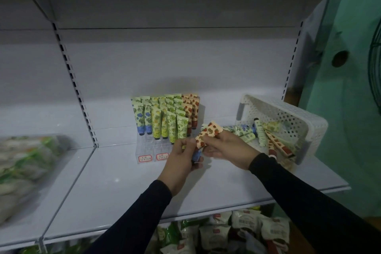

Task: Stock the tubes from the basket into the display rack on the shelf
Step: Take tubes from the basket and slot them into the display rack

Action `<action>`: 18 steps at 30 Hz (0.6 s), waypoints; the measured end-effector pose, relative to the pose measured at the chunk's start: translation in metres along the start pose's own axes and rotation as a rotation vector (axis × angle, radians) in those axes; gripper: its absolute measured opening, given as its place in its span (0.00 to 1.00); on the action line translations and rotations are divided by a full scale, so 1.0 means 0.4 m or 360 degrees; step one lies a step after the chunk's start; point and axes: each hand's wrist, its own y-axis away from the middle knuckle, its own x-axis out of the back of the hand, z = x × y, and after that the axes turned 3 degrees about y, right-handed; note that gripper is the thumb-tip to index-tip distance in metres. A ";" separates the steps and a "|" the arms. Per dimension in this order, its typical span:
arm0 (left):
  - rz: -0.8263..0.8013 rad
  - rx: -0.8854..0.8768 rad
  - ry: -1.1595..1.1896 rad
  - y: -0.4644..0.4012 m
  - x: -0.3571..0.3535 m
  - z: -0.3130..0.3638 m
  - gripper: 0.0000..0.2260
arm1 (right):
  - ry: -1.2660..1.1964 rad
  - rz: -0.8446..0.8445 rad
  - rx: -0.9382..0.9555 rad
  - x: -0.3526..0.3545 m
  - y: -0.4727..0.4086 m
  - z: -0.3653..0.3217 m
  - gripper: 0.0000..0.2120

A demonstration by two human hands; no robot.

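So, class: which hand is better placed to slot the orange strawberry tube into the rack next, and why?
Probably the right hand: it pinches the orange strawberry tube beside the display rack and its orange column. The left hand already grips a blue-ended tube.

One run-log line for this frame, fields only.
left hand: holds blue tube | right hand: holds strawberry tubes | rack: part full | basket: tipped, tubes left

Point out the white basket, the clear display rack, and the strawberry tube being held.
white basket point(315, 128), head view, on its perforated right wall.
clear display rack point(144, 146), head view, on its bare front steps above the red labels.
strawberry tube point(208, 133), head view, on the printed body between both hands.
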 end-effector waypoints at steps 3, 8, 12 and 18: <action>0.0005 0.0044 0.0099 0.000 0.008 0.000 0.08 | 0.0046 0.0125 -0.0002 -0.007 -0.011 -0.004 0.10; -0.0044 0.0137 0.0222 -0.004 0.034 0.003 0.08 | -0.0080 0.0406 0.0102 0.000 -0.021 -0.009 0.10; -0.0070 0.0019 -0.0055 0.004 0.067 -0.006 0.07 | -0.0242 0.0572 0.0186 0.022 -0.025 -0.026 0.10; 0.0058 -0.0268 -0.0501 0.015 0.150 -0.039 0.06 | -0.0122 0.0737 0.0337 0.087 -0.058 -0.060 0.08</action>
